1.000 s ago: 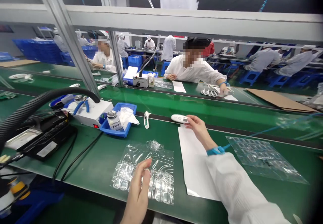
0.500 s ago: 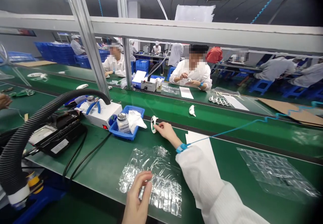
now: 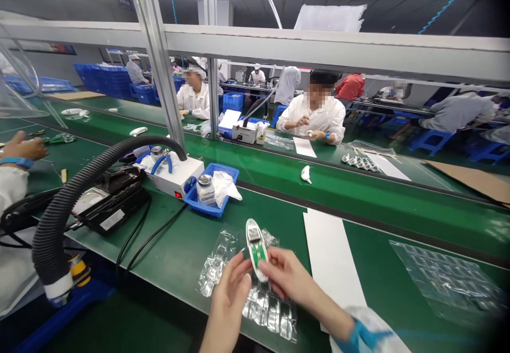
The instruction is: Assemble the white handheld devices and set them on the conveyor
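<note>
My right hand (image 3: 289, 278) pinches the lower end of a white plastic shell (image 3: 255, 247) that has a green circuit board inside, held upright over the green table. My left hand (image 3: 231, 302) rises beside it, fingers curled close to the shell's lower edge, thumb and fingertips near or touching it. Under both hands lies a clear plastic sheet of small pockets (image 3: 249, 289). A blue wrist strap (image 3: 360, 334) circles my right wrist below a white sleeve.
A blue tray (image 3: 213, 186) with a small jar and a white cloth stands behind, next to a white box (image 3: 175, 175) and a black ribbed hose (image 3: 79, 194). White paper (image 3: 332, 257) lies to the right, another clear sheet (image 3: 448, 284) farther right. Another person's hand (image 3: 24, 148) rests at left; people sit across the conveyor.
My right hand picked the white shell up from the table beside the blue tray and brought it back over the clear sheet. My left hand lifted off the sheet to meet it.
</note>
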Motion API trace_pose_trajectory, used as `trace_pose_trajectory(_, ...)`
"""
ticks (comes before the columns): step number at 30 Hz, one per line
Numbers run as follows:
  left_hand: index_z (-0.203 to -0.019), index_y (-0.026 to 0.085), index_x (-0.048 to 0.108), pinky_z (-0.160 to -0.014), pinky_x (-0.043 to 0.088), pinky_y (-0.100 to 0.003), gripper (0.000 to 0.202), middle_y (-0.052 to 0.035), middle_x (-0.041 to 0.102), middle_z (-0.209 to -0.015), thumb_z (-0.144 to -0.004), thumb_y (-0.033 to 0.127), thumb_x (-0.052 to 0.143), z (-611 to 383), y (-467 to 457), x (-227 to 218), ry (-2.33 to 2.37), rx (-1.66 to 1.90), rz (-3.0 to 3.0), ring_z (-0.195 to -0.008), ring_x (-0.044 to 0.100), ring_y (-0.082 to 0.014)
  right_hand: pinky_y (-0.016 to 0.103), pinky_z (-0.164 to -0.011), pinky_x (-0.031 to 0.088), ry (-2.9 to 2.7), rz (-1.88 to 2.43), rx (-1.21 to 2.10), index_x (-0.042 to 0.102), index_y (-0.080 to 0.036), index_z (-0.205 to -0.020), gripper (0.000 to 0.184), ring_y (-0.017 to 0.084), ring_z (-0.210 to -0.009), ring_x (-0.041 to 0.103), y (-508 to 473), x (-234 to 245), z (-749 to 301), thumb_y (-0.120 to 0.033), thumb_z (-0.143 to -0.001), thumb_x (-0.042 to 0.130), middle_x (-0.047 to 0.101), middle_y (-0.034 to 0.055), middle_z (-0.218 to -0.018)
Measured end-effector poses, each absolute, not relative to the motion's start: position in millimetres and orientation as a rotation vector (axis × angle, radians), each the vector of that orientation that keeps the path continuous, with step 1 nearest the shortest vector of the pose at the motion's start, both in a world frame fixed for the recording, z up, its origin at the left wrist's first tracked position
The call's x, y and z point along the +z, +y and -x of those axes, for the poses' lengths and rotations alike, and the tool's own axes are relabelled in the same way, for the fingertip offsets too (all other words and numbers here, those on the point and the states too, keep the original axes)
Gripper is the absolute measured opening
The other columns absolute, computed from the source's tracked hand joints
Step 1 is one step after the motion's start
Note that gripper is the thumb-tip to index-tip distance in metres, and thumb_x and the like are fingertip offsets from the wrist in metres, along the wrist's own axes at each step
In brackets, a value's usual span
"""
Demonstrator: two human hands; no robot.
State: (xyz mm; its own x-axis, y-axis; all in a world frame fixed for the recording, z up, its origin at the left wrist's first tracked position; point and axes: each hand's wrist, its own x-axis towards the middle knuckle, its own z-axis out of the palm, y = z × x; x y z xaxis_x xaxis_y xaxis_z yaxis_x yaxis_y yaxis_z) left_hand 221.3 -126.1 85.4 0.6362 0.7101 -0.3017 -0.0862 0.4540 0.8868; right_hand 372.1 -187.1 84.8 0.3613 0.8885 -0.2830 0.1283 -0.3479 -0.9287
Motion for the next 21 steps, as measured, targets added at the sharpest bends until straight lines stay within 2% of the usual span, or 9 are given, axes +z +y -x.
trace_pose_trajectory(3,-0.124,0.020,0.053,-0.102,0.043,-0.036,0.053,-0.0111,0.065,-0.123,-0.081,0.049,0.065,-228.1,-133.5,80.2,0.673,0.433,-0.936,-0.121,0.055,-0.0270,0.020,-0.037,0.028,-0.942,1.667,1.174,0.049,-0.020,-0.073,0.026,0.008,-0.038,0.040,-219.5,89.4,-342.7,-0.042,-0.084,0.059,0.044,-0.0079,-0.051)
trace_pose_trajectory(6,-0.122,0.020,0.054,-0.094,0.046,-0.033,0.060,-0.0114,0.063,-0.123,-0.075,0.055,0.068,-227.8,-140.9,70.2,0.847,0.390,-0.963,-0.120,0.053,-0.0276,0.023,-0.050,0.033,-1.072,1.816,0.875,0.046,-0.020,-0.060,0.032,0.011,-0.053,0.043,-234.2,94.5,-338.3,-0.034,-0.085,0.063,0.045,-0.0047,-0.056)
trace_pose_trajectory(7,-0.125,0.021,0.052,-0.088,0.048,-0.032,0.065,-0.0104,0.065,-0.118,-0.074,0.057,0.068,-226.5,-143.3,68.4,0.899,0.373,-0.953,-0.114,0.056,-0.0265,0.024,-0.054,0.035,-1.055,1.825,0.766,0.046,-0.020,-0.061,0.033,0.012,-0.057,0.044,-236.4,95.7,-340.7,-0.034,-0.086,0.061,0.047,-0.0036,-0.059)
trace_pose_trajectory(9,-0.131,0.023,0.046,-0.071,0.049,-0.029,0.071,-0.0049,0.068,-0.090,-0.074,0.060,0.066,-223.4,-147.7,68.5,0.885,0.311,-0.959,-0.087,0.062,-0.0217,0.025,-0.059,0.039,-0.974,1.767,0.645,0.052,-0.021,-0.074,0.023,0.014,-0.064,0.047,-237.9,96.8,-347.0,-0.037,-0.090,0.056,0.052,-0.0008,-0.072)
trace_pose_trajectory(11,-0.131,0.023,0.046,-0.057,0.044,-0.026,0.068,0.0021,0.059,-0.067,-0.076,0.061,0.061,-220.9,-152.1,71.8,0.801,0.244,-1.025,-0.062,0.055,-0.0159,0.027,-0.066,0.042,-0.955,1.694,0.605,0.056,-0.022,-0.090,0.014,0.016,-0.071,0.050,-236.8,96.6,-352.2,-0.036,-0.091,0.055,0.053,0.0019,-0.089)
trace_pose_trajectory(12,-0.129,0.023,0.048,-0.055,0.042,-0.025,0.065,0.0032,0.057,-0.065,-0.077,0.061,0.060,-220.0,-154.2,73.5,0.782,0.233,-1.076,-0.057,0.051,-0.0138,0.028,-0.068,0.043,-0.970,1.677,0.603,0.056,-0.023,-0.093,0.012,0.016,-0.073,0.050,-235.7,96.0,-353.7,-0.035,-0.091,0.055,0.051,0.0024,-0.094)
trace_pose_trajectory(14,-0.124,0.023,0.052,-0.054,0.040,-0.025,0.059,0.0007,0.060,-0.073,-0.079,0.061,0.057,-218.8,-158.2,75.2,0.783,0.231,-1.185,-0.057,0.048,-0.0122,0.028,-0.069,0.043,-0.997,1.676,0.614,0.055,-0.024,-0.090,0.008,0.016,-0.074,0.050,-233.5,94.2,-354.5,-0.031,-0.092,0.054,0.049,0.0020,-0.095)
trace_pose_trajectory(17,-0.123,0.024,0.052,-0.059,0.042,-0.027,0.056,-0.0031,0.062,-0.083,-0.081,0.062,0.053,-217.1,-161.3,73.0,0.820,0.231,-1.300,-0.061,0.049,-0.0137,0.028,-0.067,0.042,-1.059,1.708,0.574,0.051,-0.023,-0.081,0.015,0.017,-0.076,0.050,-234.2,91.0,-348.7,-0.027,-0.095,0.048,0.048,0.0018,-0.090)
trace_pose_trajectory(21,-0.119,0.025,0.055,-0.068,0.046,-0.028,0.053,-0.0062,0.063,-0.095,-0.080,0.061,0.055,-214.8,-154.6,68.9,0.826,0.264,-1.281,-0.078,0.056,-0.0187,0.032,-0.074,0.043,-1.334,1.659,0.400,0.048,-0.023,-0.085,0.016,0.020,-0.083,0.052,-244.5,92.0,-328.3,-0.019,-0.097,0.039,0.052,0.0047,-0.091)
